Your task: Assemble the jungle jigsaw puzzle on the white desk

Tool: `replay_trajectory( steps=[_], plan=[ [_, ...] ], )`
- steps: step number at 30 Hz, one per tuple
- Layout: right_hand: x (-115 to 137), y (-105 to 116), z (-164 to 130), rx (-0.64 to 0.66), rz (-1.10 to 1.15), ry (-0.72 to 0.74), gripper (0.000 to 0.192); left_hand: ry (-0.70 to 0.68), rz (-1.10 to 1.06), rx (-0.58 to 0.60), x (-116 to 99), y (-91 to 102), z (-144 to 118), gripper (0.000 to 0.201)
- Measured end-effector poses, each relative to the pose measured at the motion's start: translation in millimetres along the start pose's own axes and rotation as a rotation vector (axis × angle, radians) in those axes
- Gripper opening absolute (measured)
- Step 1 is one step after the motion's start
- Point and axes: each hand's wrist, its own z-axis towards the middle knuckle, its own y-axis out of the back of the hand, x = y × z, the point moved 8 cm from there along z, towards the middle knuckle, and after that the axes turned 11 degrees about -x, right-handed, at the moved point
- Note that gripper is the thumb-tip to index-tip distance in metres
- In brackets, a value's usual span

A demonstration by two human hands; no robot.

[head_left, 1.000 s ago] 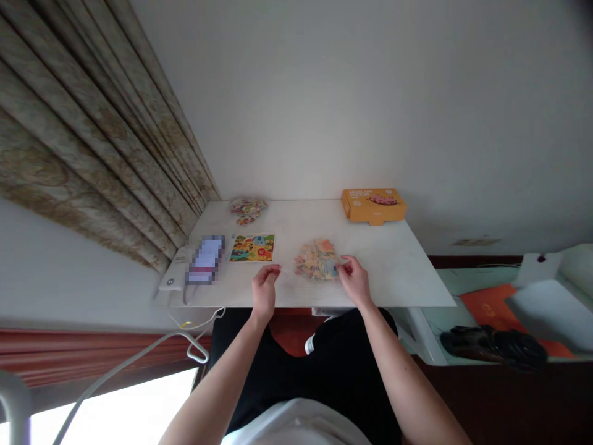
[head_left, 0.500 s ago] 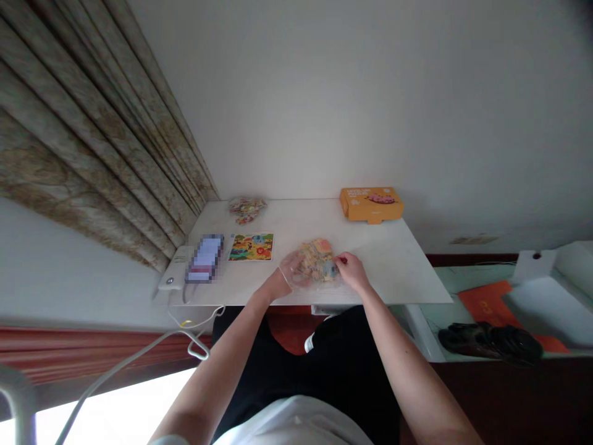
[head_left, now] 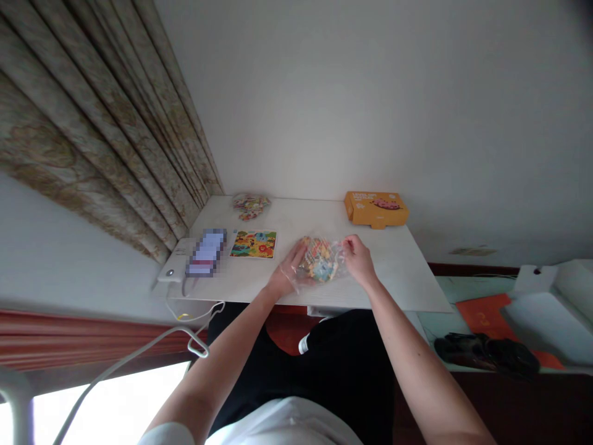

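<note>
A clear plastic bag of puzzle pieces (head_left: 320,258) is held between my two hands above the front of the white table (head_left: 393,278). My left hand (head_left: 286,272) grips the bag's left side, its fingers partly behind the plastic. At the right end, my right hand (head_left: 357,254) pinches the plastic between thumb and fingers. Left of the bag lies a picture card (head_left: 253,245) with colourful animals. Farther back, near the wall, rests a second bag of puzzle pieces (head_left: 251,206).
An orange puzzle box (head_left: 377,209) stands at the back right of the table. On the left lie a phone with a blurred screen (head_left: 206,252) and a white device (head_left: 170,273) with cables. Right of the table are a dark shoe (head_left: 486,353) and a white box (head_left: 551,309).
The bag has been turned, so brighter coloured pieces now show. My right hand has risen slightly and moved right. The camera view has shifted a little.
</note>
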Motion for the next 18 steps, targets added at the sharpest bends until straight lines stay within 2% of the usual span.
replay_trajectory(
  steps=[7, 18],
  plan=[
    [18.6, 0.7, 13.8, 0.027, -0.121, 0.087, 0.022, 0.061, 0.102, -0.022, 5.4, -1.0, -4.2, 0.119],
    [42.5, 11.0, 23.1, 0.012, -0.223, 0.203, 0.022, -0.056, 0.206, -0.027, -4.3, 1.3, -4.0, 0.095]
  ],
)
